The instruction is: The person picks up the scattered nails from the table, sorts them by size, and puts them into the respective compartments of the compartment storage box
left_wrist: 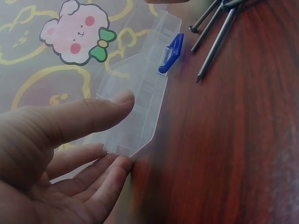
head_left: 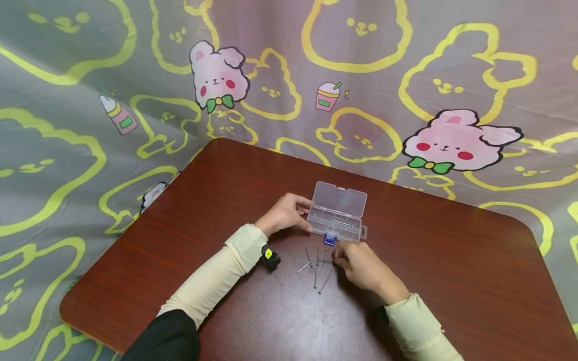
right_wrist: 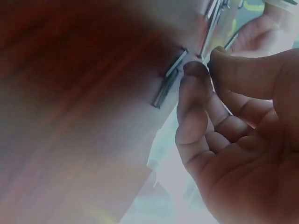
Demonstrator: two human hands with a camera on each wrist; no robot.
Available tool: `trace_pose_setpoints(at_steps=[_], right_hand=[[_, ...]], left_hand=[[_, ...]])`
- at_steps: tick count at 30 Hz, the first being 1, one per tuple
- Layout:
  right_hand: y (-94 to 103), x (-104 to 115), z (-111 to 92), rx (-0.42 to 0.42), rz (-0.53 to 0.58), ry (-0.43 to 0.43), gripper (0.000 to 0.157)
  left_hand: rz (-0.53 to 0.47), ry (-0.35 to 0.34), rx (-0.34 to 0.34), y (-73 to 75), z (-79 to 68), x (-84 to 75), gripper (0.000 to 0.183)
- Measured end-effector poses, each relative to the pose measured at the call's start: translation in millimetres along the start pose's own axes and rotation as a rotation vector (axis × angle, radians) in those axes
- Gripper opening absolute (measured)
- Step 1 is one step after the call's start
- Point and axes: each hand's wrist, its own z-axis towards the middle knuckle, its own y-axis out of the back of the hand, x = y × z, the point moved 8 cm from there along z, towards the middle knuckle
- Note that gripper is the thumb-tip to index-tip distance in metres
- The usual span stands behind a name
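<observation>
A clear plastic box stands on the table with its lid raised and a blue latch at the front. Inside lies a thin nail. My left hand holds the box's left end; in the left wrist view, the thumb lies over the box and the fingertips touch its end. Several loose metal nails are scattered in front of the box. To their right, my right hand pinches a nail between thumb and forefinger. In the right wrist view, the right hand partly hides that nail.
The brown wooden table has rounded corners. Behind it hangs a curtain with cartoon rabbits and yellow outlines. A hanging tab sticks out from the box's right end. A black wrist strap is on the left sleeve.
</observation>
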Motion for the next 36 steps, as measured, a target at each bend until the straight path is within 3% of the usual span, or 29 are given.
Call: trace_pose_setpoints(at_steps=[21, 36], right_hand=[[31.6, -33.6, 5.5, -0.126, 0.114, -0.114, 0.011], [35.8, -53.3, 11.2, -0.139, 0.228, -0.232, 0.01]], left_hand=[[-0.009, 0.011, -0.013, 0.2, -0.9, 0.1, 0.072], [-0.005, 0.006, -0.015, -0.2, -1.4, 1.0, 0.072]])
